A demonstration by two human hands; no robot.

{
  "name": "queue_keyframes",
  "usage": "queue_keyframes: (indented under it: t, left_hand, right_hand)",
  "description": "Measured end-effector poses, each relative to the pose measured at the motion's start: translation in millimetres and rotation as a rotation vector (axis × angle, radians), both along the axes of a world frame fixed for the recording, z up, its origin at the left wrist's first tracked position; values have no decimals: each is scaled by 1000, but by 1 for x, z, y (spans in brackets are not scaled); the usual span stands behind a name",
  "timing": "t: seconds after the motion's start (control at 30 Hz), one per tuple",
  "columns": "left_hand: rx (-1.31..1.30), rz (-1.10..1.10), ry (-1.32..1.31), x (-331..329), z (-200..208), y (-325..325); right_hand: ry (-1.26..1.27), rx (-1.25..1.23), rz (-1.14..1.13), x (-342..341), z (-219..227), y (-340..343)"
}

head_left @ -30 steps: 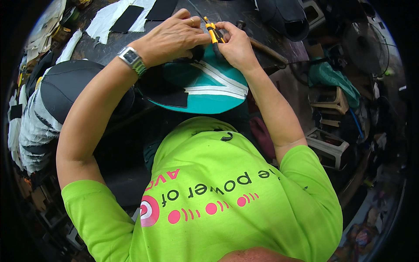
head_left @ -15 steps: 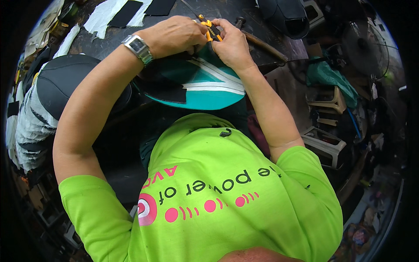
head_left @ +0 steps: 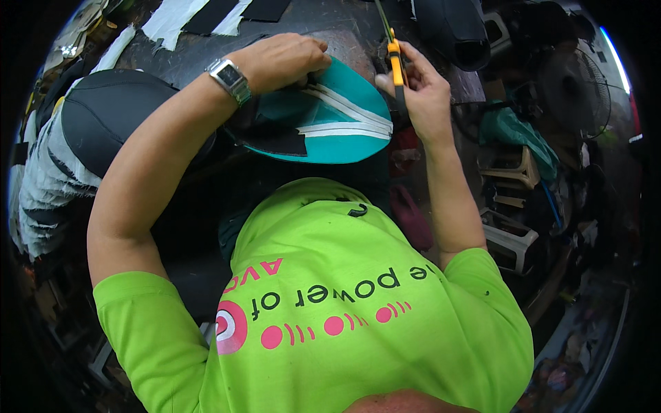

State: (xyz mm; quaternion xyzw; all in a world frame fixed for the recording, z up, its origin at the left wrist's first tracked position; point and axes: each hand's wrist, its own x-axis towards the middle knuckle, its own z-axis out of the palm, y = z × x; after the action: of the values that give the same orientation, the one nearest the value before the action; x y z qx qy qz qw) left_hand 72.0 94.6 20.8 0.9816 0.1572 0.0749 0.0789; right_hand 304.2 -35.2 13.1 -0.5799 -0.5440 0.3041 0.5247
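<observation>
My left hand (head_left: pixel 289 60), with a metal watch at the wrist, is closed on the far edge of a teal curved fabric piece (head_left: pixel 351 148). White tapes cover its seams, and a black panel (head_left: pixel 275 142) joins its left side. My right hand (head_left: pixel 423 82) grips a tool with a yellow-and-black handle (head_left: pixel 396 63) and a long thin blade pointing away from me. This tool is held to the right of the piece, apart from it. Its exact kind is unclear. The fingertips of my left hand are partly hidden.
A stack of black rounded pieces with frayed white cloth (head_left: pixel 113 120) stands at left. White and black scraps (head_left: pixel 206 15) lie on the dark table. Far right are a black rounded item (head_left: pixel 458 41), a fan (head_left: pixel 575 86), a green plastic bag (head_left: pixel 516 138) and stools (head_left: pixel 509 241).
My right hand has moved right and away from the left hand, taking the yellow-handled tool off the teal piece's far edge. My left hand stays on the piece, which has shifted slightly.
</observation>
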Motion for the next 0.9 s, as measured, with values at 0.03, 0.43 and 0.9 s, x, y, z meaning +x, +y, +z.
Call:
queue_keyframes:
  t: [0.03,0.43,0.9]
  left_hand:
    - [26,-6,-6,-1,0,0]
    - [-66,87,-18,-4,9,-11]
    - [-214,129,-4,-3,18,-2]
  right_hand:
    - [-36,-52,10,5,5,-11]
    - [-601,-259,75,21,19,-59]
    - [-1031,-311,197,-4,38,-48]
